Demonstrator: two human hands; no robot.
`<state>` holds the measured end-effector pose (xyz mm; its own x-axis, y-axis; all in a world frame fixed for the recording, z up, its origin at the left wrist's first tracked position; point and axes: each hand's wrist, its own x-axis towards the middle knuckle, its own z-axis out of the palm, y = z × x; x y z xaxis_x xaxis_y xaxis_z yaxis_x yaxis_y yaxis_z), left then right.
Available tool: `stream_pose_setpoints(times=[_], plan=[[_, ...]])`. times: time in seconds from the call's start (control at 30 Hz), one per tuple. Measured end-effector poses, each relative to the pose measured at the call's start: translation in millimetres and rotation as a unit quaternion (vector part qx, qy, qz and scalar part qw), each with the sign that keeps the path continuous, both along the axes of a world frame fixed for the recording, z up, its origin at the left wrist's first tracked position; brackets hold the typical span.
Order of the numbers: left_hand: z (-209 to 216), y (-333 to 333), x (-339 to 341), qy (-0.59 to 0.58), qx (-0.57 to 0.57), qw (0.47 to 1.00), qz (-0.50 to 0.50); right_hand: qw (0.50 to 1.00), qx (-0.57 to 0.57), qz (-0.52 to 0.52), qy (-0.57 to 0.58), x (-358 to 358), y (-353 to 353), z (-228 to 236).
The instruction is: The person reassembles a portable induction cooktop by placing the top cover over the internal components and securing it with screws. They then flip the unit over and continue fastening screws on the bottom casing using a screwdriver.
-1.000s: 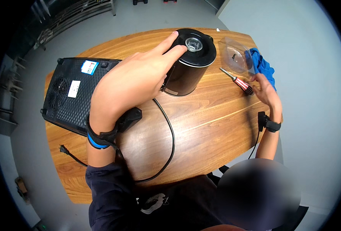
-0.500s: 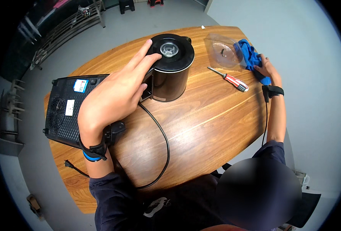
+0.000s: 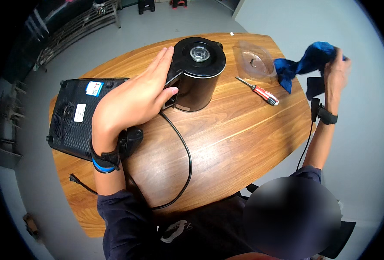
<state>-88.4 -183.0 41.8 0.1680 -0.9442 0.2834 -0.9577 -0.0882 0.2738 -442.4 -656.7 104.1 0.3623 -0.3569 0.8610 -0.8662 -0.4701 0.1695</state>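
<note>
A dark blender jug (image 3: 196, 91) with a black lid and a clear centre cap stands upright on the table. My left hand (image 3: 133, 97) lies against its handle side, fingers stretched out flat by the lid's edge and thumb beside the handle. At the right, my right hand (image 3: 337, 73) is closed on a blue cloth (image 3: 306, 63), lifted partly off the table's far right edge. Slight motion blur softens the right fingers. Left of the jug, a black appliance base (image 3: 68, 112) shows its vented underside with feet, partly covered by my left hand and wrist.
A red and white screwdriver (image 3: 263, 93) lies right of the jug. Behind it sits a clear plastic tray (image 3: 254, 65) with small dark pieces inside. A black power cord (image 3: 187, 160) loops across the wooden table (image 3: 226, 151), its plug (image 3: 74, 178) at the left edge.
My right hand has raised the blue cloth and moved right and up, so the cloth stretches out. My left fingers have slid off the lid's top to its side.
</note>
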Motion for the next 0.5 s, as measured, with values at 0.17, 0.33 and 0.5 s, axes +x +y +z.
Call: stream_pose_setpoints(times=[0.17,0.33,0.5], plan=[[18,-3,-3,0.093,0.07,0.993,0.013,0.979,-0.16,0.124,0.038,46,95,48],[24,-6,0,0.089,0.12,0.988,0.037,0.917,-0.125,0.36,0.118,125,186,32],[9,-10,11,0.091,0.049,0.994,-0.019,0.797,0.08,0.541,0.257,183,238,4]])
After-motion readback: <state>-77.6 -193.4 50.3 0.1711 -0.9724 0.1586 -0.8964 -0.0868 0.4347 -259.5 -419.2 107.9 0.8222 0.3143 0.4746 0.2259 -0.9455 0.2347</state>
